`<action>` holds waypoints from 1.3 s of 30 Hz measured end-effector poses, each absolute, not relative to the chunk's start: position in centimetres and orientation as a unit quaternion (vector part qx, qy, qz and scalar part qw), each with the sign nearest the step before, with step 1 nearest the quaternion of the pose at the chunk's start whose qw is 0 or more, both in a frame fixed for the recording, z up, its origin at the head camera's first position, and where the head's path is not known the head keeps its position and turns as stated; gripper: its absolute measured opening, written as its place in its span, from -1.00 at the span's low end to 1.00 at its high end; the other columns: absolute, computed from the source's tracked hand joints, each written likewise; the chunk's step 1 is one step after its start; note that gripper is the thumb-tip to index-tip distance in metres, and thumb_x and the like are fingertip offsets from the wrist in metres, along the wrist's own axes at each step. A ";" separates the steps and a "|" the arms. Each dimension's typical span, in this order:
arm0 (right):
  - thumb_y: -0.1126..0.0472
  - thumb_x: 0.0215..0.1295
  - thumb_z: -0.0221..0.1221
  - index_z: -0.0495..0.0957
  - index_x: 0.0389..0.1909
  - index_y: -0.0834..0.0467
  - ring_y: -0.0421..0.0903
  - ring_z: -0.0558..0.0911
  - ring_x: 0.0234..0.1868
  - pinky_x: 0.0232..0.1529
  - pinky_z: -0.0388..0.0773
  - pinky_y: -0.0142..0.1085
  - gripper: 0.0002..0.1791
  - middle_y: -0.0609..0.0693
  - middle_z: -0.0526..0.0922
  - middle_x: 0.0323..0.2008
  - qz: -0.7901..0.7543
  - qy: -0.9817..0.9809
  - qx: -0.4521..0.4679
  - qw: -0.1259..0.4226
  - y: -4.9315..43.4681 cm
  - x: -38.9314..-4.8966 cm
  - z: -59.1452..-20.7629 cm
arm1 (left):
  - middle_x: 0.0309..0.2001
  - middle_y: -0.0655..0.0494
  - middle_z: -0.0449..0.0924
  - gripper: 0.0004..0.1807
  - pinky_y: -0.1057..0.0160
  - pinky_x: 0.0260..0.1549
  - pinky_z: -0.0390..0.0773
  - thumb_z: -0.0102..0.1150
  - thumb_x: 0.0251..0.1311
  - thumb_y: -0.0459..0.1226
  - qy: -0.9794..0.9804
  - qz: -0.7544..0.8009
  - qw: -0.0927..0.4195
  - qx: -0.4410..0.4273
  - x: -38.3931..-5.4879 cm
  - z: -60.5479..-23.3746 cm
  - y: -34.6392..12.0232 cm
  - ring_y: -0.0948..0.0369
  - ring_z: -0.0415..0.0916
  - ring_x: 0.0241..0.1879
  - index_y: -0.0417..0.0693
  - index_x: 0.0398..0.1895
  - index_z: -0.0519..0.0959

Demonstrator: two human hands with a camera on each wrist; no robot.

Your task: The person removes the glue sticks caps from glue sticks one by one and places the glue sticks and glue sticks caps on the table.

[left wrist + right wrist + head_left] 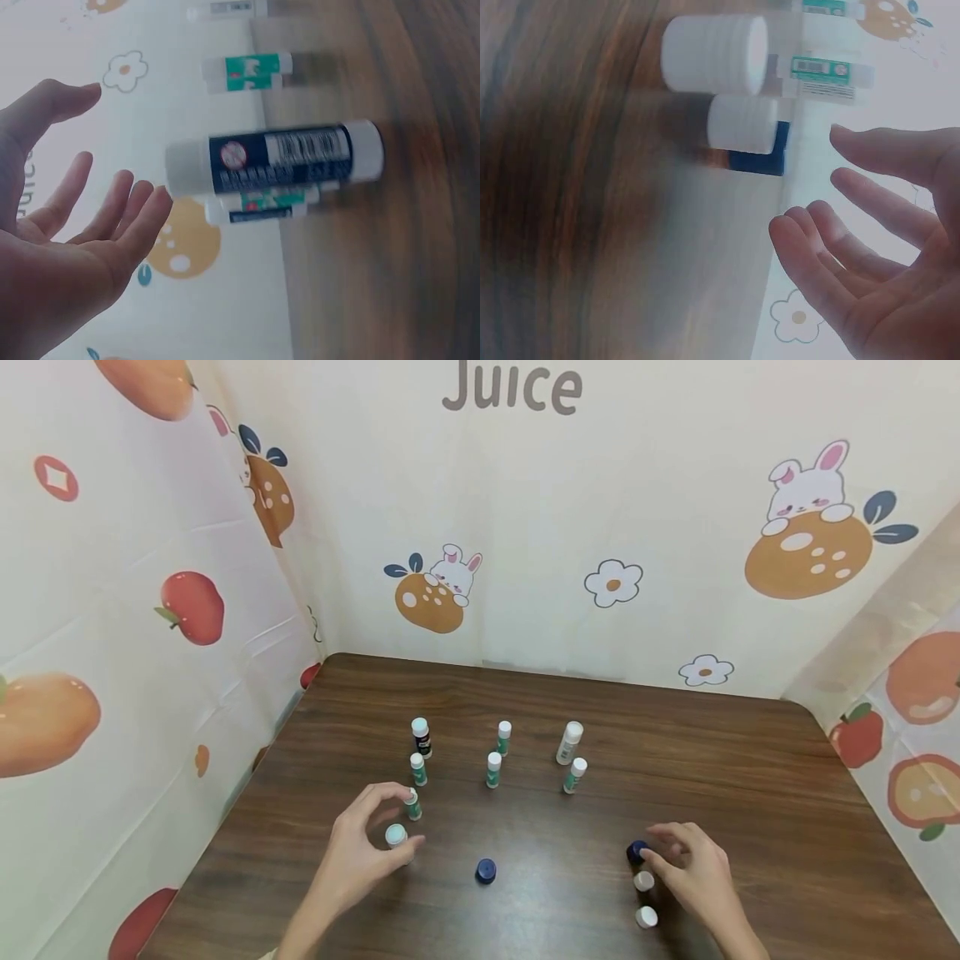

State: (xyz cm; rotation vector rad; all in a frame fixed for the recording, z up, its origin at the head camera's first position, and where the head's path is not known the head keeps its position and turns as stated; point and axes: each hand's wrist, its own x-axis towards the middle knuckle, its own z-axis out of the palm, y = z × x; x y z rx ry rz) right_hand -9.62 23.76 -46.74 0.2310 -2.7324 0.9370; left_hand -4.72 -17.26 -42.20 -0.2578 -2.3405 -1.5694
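Nearest on the brown wood-grain table [547, 918] are four loose pieces: two short white ridged plastic caps [647, 917] and two short dark-blue plastic caps [486, 871], three lined up beside the right hand [695, 868], likely for easy reach, its thumb and fingers apart. The left hand [356, 850], thumb and fingers also apart, curves loosely around a navy-labelled white plastic stick [396, 837], apparently sparing its neighbours; beyond stand five green-labelled plastic sticks [492, 771], one black-labelled plastic stick [422, 742] and one pale-labelled plastic stick [569, 743], probably upright to prevent rolling.

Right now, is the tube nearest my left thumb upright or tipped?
Upright: the left wrist view shows the tube standing on the table, pale end up.
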 end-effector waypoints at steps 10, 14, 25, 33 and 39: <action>0.33 -0.11 0.45 0.63 -0.24 0.09 -0.16 0.62 -0.38 -0.41 0.59 -0.37 -0.65 -0.03 0.61 -0.28 0.376 -0.913 0.069 0.144 23.1 -7.9 -45.6 | -0.07 0.18 0.53 -0.45 0.19 -0.06 0.54 0.46 -0.21 -0.49 -0.796 -0.582 0.146 -0.077 -6.1 -41.9 -15.0 0.21 0.49 -0.04 0.06 -0.09 0.52; 0.36 -0.13 0.45 0.62 -0.22 0.08 -0.20 0.64 -0.37 -0.40 0.59 -0.40 -0.63 -0.10 0.60 -0.28 0.385 -0.908 0.067 0.148 22.7 -7.5 -45.1 | -0.06 0.15 0.54 -0.47 0.17 -0.07 0.55 0.45 -0.20 -0.50 -0.790 -0.590 0.151 -0.067 -6.7 -41.5 -13.9 0.17 0.49 -0.01 0.00 -0.08 0.52; 0.34 -0.09 0.44 0.61 -0.18 0.07 -0.27 0.63 -0.34 -0.41 0.56 -0.50 -0.61 -0.08 0.60 -0.24 0.413 -0.899 0.047 0.141 22.2 -6.4 -43.5 | -0.07 0.04 0.56 -0.52 0.17 -0.06 0.54 0.42 -0.18 -0.53 -0.765 -0.627 0.143 -0.005 -8.3 -41.5 -11.3 0.10 0.49 0.03 -0.15 -0.10 0.54; 0.36 -0.10 0.44 0.60 -0.18 0.08 -0.25 0.63 -0.33 -0.43 0.55 -0.50 -0.60 -0.05 0.61 -0.22 0.411 -0.898 0.055 0.145 22.0 -5.9 -42.8 | -0.09 -0.05 0.56 -0.55 0.09 -0.06 0.54 0.39 -0.16 -0.53 -0.749 -0.647 0.140 0.016 -9.6 -42.0 -9.8 0.05 0.50 0.01 -0.26 -0.10 0.53; 0.36 -0.13 0.45 0.60 -0.17 0.08 -0.28 0.62 -0.32 -0.43 0.56 -0.49 -0.58 -0.06 0.60 -0.20 0.412 -0.896 0.057 0.153 21.9 -5.5 -42.3 | -0.09 -0.22 0.52 -0.60 -0.09 -0.05 0.50 0.33 -0.11 -0.55 -0.734 -0.666 0.131 0.026 -9.9 -40.8 -8.5 -0.11 0.47 0.02 -0.35 -0.12 0.50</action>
